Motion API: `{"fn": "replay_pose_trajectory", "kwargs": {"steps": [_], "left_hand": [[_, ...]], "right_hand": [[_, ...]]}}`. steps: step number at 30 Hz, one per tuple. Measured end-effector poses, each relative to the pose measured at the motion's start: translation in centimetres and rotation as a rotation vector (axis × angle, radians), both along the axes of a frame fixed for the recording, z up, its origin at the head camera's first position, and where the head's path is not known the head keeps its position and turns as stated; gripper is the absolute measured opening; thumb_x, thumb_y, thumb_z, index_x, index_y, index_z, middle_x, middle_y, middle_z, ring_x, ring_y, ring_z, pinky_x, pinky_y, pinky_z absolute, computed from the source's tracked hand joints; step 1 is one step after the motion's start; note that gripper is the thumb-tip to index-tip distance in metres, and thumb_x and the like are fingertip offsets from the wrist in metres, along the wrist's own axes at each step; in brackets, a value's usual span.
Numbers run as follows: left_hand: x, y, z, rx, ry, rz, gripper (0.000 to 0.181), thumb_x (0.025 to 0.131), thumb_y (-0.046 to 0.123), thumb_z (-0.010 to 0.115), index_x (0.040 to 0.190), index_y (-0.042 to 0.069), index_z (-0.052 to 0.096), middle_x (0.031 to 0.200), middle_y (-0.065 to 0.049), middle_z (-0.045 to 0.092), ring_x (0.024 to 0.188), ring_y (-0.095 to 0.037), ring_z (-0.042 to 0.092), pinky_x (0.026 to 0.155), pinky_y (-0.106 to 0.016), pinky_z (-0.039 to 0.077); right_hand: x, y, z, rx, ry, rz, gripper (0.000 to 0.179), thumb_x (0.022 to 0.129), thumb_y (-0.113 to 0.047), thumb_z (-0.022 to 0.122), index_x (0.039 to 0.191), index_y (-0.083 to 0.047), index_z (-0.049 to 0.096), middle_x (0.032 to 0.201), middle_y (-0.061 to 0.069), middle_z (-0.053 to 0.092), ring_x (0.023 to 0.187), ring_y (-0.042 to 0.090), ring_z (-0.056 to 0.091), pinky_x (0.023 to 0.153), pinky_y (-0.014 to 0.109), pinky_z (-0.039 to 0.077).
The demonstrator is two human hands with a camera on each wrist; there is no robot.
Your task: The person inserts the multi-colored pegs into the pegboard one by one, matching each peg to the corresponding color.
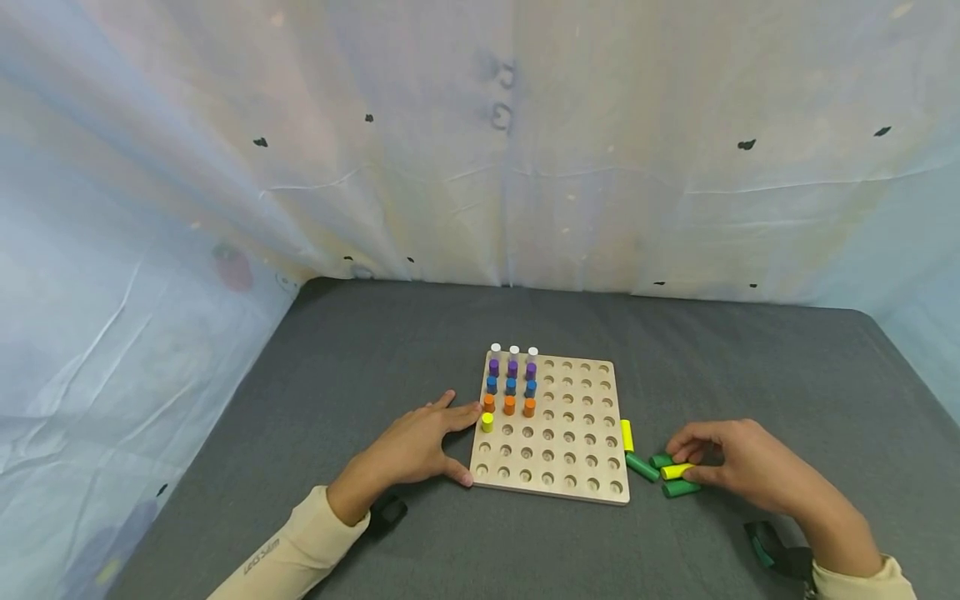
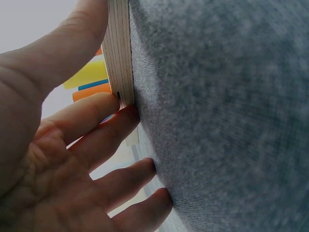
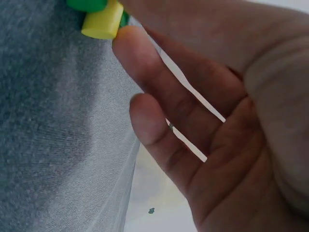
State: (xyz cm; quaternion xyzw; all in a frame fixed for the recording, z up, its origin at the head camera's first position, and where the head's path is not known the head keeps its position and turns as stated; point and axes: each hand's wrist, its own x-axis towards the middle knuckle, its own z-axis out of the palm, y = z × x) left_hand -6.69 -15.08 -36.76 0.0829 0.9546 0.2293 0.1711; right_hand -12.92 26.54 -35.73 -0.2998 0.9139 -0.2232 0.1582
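Note:
A square wooden pegboard [image 1: 570, 458] lies on the table, its left columns holding white, purple, blue and orange pegs and one yellow peg [image 1: 487, 422]. At its left edge my left hand [image 1: 416, 442] has thumb and fingers spread, touching the side; the left wrist view shows the fingertips against the board's layered edge [image 2: 120, 53]. To the right of the board, my right hand [image 1: 750, 462] pinches a loose yellow peg [image 1: 677, 472] low among green pegs [image 1: 680, 488]. In the right wrist view that yellow peg [image 3: 102, 21] is partly hidden by the thumb.
Another yellow peg [image 1: 627, 435] lies along the board's right edge, with a green peg [image 1: 642, 467] just below it. Grey cloth covers the table [image 1: 390, 333]. A pale printed curtain [image 1: 585, 167] hangs behind and at the sides.

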Motion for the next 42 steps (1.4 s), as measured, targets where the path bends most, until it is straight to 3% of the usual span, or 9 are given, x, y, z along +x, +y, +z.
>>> {"fn": "replay_pose_trajectory", "kwargs": {"steps": [9, 18, 27, 35, 42], "left_hand": [[0.0, 0.0, 0.1, 0.002, 0.003, -0.003, 0.097, 0.066, 0.044, 0.088, 0.151, 0.027, 0.043, 0.158, 0.005, 0.040, 0.152, -0.034, 0.025, 0.113, -0.068, 0.028], [0.0, 0.1, -0.1, -0.005, 0.003, -0.014, 0.097, 0.066, 0.046, 0.087, 0.151, 0.026, 0.044, 0.158, 0.005, 0.041, 0.153, -0.031, 0.024, 0.113, -0.068, 0.028], [0.0, 0.1, 0.0, -0.013, 0.001, -0.013, 0.097, 0.067, 0.045, 0.087, 0.152, 0.026, 0.043, 0.158, 0.005, 0.040, 0.153, -0.032, 0.024, 0.114, -0.066, 0.028], [0.0, 0.1, -0.1, -0.019, 0.000, -0.008, 0.098, 0.067, 0.046, 0.087, 0.152, 0.026, 0.043, 0.158, 0.006, 0.040, 0.153, -0.030, 0.024, 0.114, -0.065, 0.028], [0.0, 0.2, 0.0, -0.029, -0.002, -0.001, 0.098, 0.067, 0.046, 0.087, 0.152, 0.027, 0.043, 0.158, 0.006, 0.040, 0.153, -0.032, 0.024, 0.114, -0.066, 0.028]], "right_hand": [[-0.1, -0.3, -0.2, 0.027, 0.096, -0.055, 0.025, 0.079, -0.018, 0.083, 0.098, -0.030, 0.072, 0.087, -0.020, 0.068, 0.078, -0.009, 0.060, 0.069, 0.024, 0.052], [0.0, -0.1, -0.5, 0.056, 0.138, -0.097, 0.023, 0.080, -0.020, 0.082, 0.098, -0.029, 0.072, 0.087, -0.021, 0.068, 0.078, -0.008, 0.060, 0.072, 0.031, 0.053], [-0.4, 0.4, -0.7, 0.087, 0.156, -0.127, 0.023, 0.079, -0.021, 0.083, 0.098, -0.028, 0.072, 0.089, -0.018, 0.070, 0.078, -0.003, 0.062, 0.072, 0.035, 0.051], [-0.7, 0.2, -1.1, 0.113, 0.103, -0.125, 0.025, 0.078, -0.024, 0.084, 0.100, -0.023, 0.072, 0.091, -0.014, 0.070, 0.081, 0.003, 0.063, 0.072, 0.035, 0.053], [-0.6, 0.6, -1.1, 0.116, 0.142, -0.115, 0.024, 0.078, -0.020, 0.084, 0.098, -0.023, 0.071, 0.089, -0.015, 0.069, 0.080, 0.000, 0.061, 0.071, 0.032, 0.052]]}}
